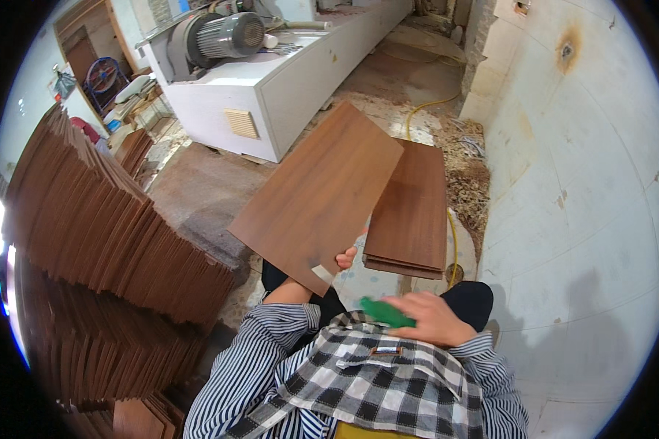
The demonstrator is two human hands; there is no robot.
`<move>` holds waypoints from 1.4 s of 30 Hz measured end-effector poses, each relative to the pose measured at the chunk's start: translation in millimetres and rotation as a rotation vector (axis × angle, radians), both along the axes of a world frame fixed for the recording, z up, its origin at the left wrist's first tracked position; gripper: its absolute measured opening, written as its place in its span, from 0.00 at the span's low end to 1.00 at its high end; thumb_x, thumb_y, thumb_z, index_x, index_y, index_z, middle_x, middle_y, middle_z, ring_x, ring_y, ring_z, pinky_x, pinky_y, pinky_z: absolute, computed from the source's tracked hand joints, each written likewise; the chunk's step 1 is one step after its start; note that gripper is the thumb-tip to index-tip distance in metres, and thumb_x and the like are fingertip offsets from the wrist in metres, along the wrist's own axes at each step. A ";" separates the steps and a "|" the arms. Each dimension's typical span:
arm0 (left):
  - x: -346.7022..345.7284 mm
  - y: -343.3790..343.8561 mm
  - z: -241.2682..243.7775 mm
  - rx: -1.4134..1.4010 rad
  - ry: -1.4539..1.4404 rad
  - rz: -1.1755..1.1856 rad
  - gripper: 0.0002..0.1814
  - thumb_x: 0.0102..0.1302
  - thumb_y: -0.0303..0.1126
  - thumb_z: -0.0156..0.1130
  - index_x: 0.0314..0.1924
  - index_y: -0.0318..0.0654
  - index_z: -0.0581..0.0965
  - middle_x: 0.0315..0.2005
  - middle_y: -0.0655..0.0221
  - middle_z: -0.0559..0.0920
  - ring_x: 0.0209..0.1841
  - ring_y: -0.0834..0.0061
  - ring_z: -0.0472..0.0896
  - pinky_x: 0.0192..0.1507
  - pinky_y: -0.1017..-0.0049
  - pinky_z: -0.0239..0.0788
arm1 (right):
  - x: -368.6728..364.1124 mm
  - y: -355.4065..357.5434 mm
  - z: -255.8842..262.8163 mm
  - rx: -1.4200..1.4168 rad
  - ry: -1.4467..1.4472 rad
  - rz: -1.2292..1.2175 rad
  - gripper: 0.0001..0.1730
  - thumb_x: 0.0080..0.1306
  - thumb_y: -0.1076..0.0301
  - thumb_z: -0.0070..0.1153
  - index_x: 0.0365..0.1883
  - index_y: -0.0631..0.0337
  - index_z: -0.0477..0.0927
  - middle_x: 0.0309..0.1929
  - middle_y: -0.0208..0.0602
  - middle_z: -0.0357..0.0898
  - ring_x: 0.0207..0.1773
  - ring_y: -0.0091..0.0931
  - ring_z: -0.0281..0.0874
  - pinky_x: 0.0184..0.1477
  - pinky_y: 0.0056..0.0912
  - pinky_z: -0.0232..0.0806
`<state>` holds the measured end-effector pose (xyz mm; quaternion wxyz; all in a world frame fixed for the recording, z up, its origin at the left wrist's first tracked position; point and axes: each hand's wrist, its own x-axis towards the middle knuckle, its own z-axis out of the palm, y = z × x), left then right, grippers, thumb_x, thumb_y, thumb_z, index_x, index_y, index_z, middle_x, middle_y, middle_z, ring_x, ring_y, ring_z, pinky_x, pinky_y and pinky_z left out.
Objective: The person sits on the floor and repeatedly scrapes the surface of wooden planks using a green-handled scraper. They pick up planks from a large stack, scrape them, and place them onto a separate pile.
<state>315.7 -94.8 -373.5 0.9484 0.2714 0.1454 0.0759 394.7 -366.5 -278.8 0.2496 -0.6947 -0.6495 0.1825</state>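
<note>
My left hand [347,258] grips a brown wood-grain board [318,186] near its lower corner. Fingertips show at the board's right edge, while the rest of that hand is hidden beneath it. A dark spot and a pale patch mark the board close to this grip. In front of my lap, apart from the board, my right hand [434,318] is closed around a green object [387,313], blurred and partly covered by the fingers. Just beyond my knees lies a short stack of similar boards [409,214], partly overlapped in view by the held board.
Tall stacks of brown boards [115,219] rise at my left. Ahead stands a white machine bench [214,115] carrying an electric motor [230,35]. A yellow cable [453,247] runs along the floor past wood shavings [464,181], beside a pale wall [576,219] on the right.
</note>
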 end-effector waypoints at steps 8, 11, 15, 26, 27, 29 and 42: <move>-20.1 -0.5 6.0 -0.160 -0.116 -0.238 0.36 0.67 0.58 0.38 0.61 0.34 0.63 0.45 0.52 0.75 0.17 0.72 0.63 0.19 0.77 0.53 | 89.8 86.2 10.0 -0.090 0.234 -0.665 0.30 0.64 0.43 0.51 0.53 0.57 0.75 0.46 0.46 0.79 0.49 0.38 0.77 0.49 0.40 0.68; -23.7 -4.3 8.5 0.032 -0.058 0.009 0.37 0.68 0.57 0.36 0.65 0.34 0.60 0.52 0.49 0.73 0.16 0.72 0.63 0.18 0.78 0.52 | 68.2 55.2 -2.9 -0.087 0.189 -0.209 0.30 0.65 0.44 0.50 0.55 0.57 0.75 0.44 0.50 0.79 0.49 0.39 0.77 0.51 0.40 0.68; -14.1 19.7 -51.5 -0.131 -0.056 -0.109 0.36 0.69 0.56 0.36 0.66 0.34 0.59 0.42 0.51 0.76 0.16 0.73 0.63 0.18 0.78 0.52 | 55.4 11.9 -8.9 -0.473 0.167 -0.044 0.33 0.65 0.40 0.48 0.55 0.58 0.75 0.45 0.49 0.80 0.47 0.41 0.78 0.50 0.39 0.68; -14.5 20.4 -36.2 -0.116 -0.082 -0.337 0.42 0.66 0.63 0.35 0.67 0.33 0.58 0.22 0.56 0.74 0.17 0.73 0.65 0.19 0.77 0.54 | 145.7 28.9 -40.5 -0.085 0.284 -0.836 0.27 0.70 0.47 0.46 0.43 0.67 0.76 0.22 0.30 0.73 0.27 0.22 0.72 0.34 0.30 0.67; -14.2 21.8 -36.6 -0.099 -0.128 -0.386 0.43 0.66 0.63 0.36 0.67 0.33 0.58 0.22 0.56 0.74 0.17 0.73 0.65 0.19 0.77 0.54 | 146.1 27.1 -39.5 -0.070 0.437 -0.810 0.27 0.70 0.47 0.46 0.43 0.66 0.77 0.22 0.31 0.73 0.27 0.23 0.73 0.34 0.32 0.67; -20.6 19.5 -22.3 -0.073 -0.148 -0.275 0.42 0.67 0.62 0.36 0.67 0.32 0.58 0.21 0.56 0.74 0.17 0.73 0.66 0.19 0.77 0.54 | 133.1 35.7 -23.7 -0.062 0.756 -0.707 0.26 0.70 0.48 0.45 0.43 0.65 0.77 0.24 0.31 0.75 0.27 0.26 0.73 0.33 0.34 0.66; -63.1 9.8 45.1 -0.097 -0.321 0.176 0.28 0.71 0.48 0.44 0.61 0.34 0.65 0.30 0.62 0.77 0.20 0.75 0.69 0.20 0.79 0.59 | 78.1 -61.3 -120.7 -0.504 1.065 -0.048 0.35 0.72 0.44 0.38 0.59 0.71 0.68 0.39 0.35 0.80 0.38 0.23 0.74 0.45 0.26 0.64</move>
